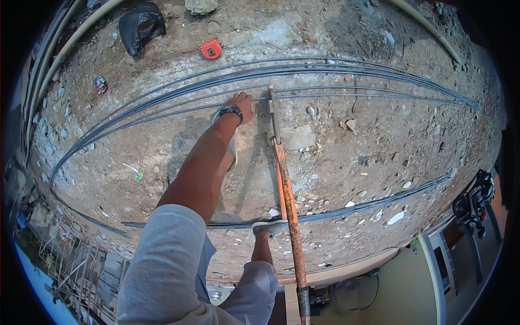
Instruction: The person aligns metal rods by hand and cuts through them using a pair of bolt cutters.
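My left hand (245, 107), with a dark watch on its wrist, reaches down with fingers closed around a thin steel rod (319, 96). Just right of it, the jaws of a long bolt cutter (291, 222) with worn orange handles meet the nearer rods. One handle runs down to the bottom edge of the view; the other slants to the ground near my shoe (271, 226). My right hand is out of view. Behind these rods lies a curved bundle of steel rods (303, 69) on the dirt.
A red tape measure (211, 49) and a black plastic bag (142, 28) lie on the far ground. Another bundle of rods (374, 205) runs by my feet. Stones and rubble litter the dirt. At lower right stand a motorcycle (474, 203) and a building wall.
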A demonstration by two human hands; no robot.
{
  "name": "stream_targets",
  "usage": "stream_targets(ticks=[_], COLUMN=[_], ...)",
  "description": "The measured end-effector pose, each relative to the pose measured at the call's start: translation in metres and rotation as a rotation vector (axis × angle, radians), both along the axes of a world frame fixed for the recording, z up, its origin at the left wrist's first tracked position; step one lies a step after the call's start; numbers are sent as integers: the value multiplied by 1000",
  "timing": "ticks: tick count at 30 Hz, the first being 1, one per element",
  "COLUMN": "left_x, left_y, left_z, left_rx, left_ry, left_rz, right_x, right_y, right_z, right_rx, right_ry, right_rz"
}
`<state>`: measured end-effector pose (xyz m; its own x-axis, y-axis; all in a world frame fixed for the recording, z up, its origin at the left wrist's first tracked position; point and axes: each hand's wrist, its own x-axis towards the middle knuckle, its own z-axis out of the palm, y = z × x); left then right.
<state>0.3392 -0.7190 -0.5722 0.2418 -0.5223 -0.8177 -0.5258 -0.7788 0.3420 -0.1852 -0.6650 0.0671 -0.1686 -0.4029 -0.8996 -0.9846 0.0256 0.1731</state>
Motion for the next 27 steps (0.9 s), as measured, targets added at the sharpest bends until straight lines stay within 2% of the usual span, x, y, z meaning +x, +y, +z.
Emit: stream_targets(ticks=[2,3,4,6,9,11,12,13,14,15,17,19,20,23,25,27], left_x=[-7,-22,-35,-97,-205,-278,-313,-358,-382,-421,-508,-531,-536,-551,-576,-597], left_y=[4,11,7,26,36,48,53,63,51,53,86,66,62,49,82,101], left_z=[-13,-13,8,14,163,303,375,423,493,533,529,506,506,500,463,431], left_rx=[-60,-80,-60,-68,-11,255,444,647,728,718,397,454,399,478,313,434], left_ry=[-65,-84,-115,-1,285,771,946,973,1079,1131,759,480,526,368,303,421], left_rz=[-5,-2,-11,242,751,1070,1194,1257,1405,1514,1421,1521,1555,1395,1343,1364], right_x=[-28,-36,-39,-36,-11,5,6,3,3,4,-7,-23,-35,-78,-100,-122], right_y=[13,18,19,1,-28,-52,-55,-54,-49,-45,-41,-45,-46,-34,-21,-5], right_z=[-10,3,13,2,-3,-2,0,1,5,4,1,-4,-14,-41,-62,-79], right_rx=[-98,-139,-83,7,154,180,194,204,228,242,239,154,147,169,160,199], right_ry=[-124,-171,-125,-88,-57,138,114,86,64,36,8,-101,-119,-112,-157,-164], right_rz=[-101,-146,-130,-86,-43,-127,-131,-132,-127,-108,-89,-57,-28,-71,-126,-135])
